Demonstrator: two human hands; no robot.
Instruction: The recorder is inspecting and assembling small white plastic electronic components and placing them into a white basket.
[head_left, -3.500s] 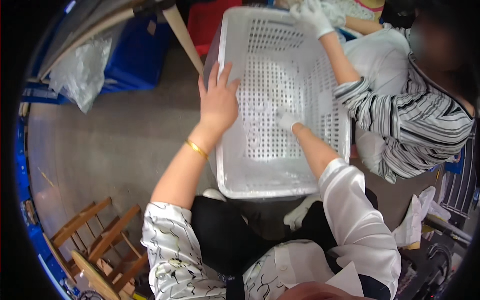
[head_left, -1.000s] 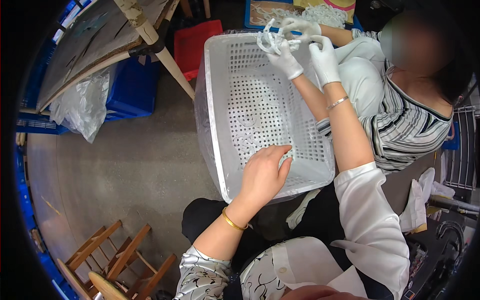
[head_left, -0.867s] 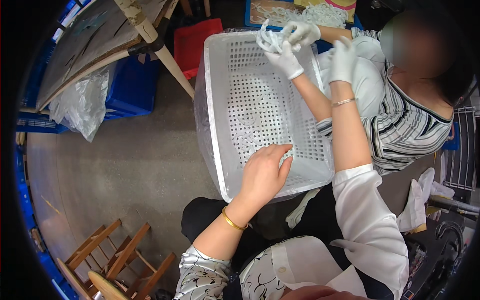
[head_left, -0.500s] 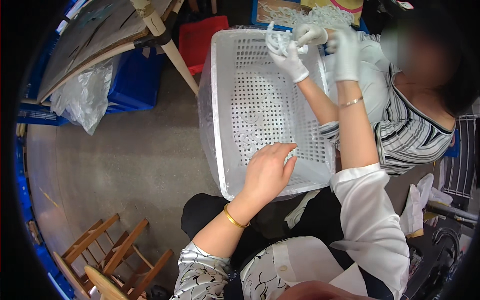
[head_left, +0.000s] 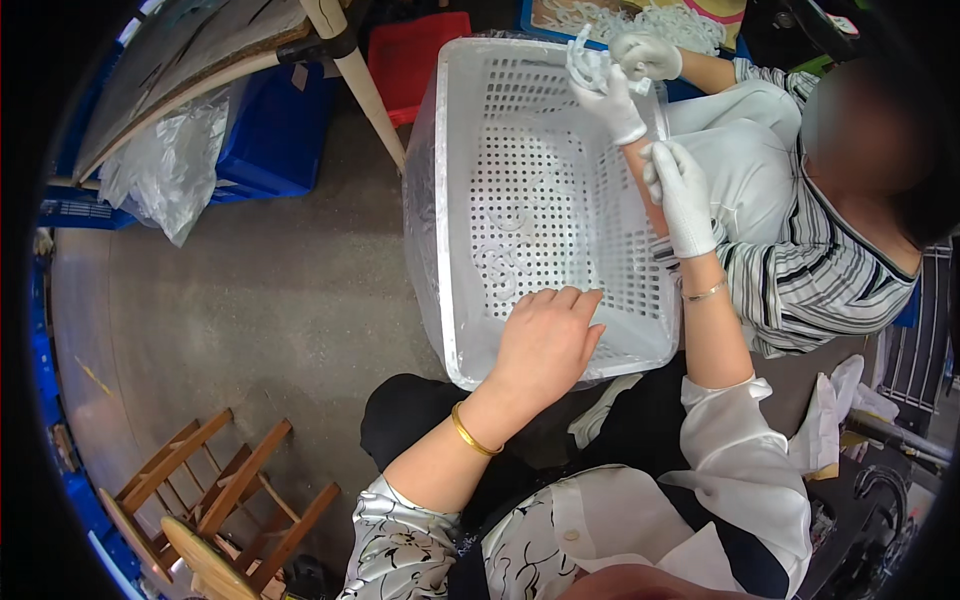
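A white perforated plastic basket (head_left: 452, 220) stands in front of me, with clear film around its outer side. A few thin, pale curved pieces (head_left: 515, 215) lie on its floor. My bare left hand (head_left: 550, 335), with a gold bangle at the wrist, hovers over the basket's near end, fingers loosely apart and holding nothing visible. Above the right rim is my white-gloved right hand (head_left: 682, 195), its fingers bent together; whatever they may hold is hidden. Just beyond, a co-worker's gloved hand (head_left: 612, 108) holds a bunch of translucent curved plastic pieces (head_left: 590, 65), the other glove beside it.
A co-worker in a striped top (head_left: 800, 260) sits at the right. Behind the basket are a blue tray (head_left: 530, 25) of pale pieces and a red bin (head_left: 400, 60). To the left stand a table leg (head_left: 365, 100), a blue crate (head_left: 275, 150) and wooden stools (head_left: 215, 490).
My right hand has come back toward me from beside the co-worker's hands, its fingers now drawn together. My left hand stays over the basket. The whole view has shifted slightly.
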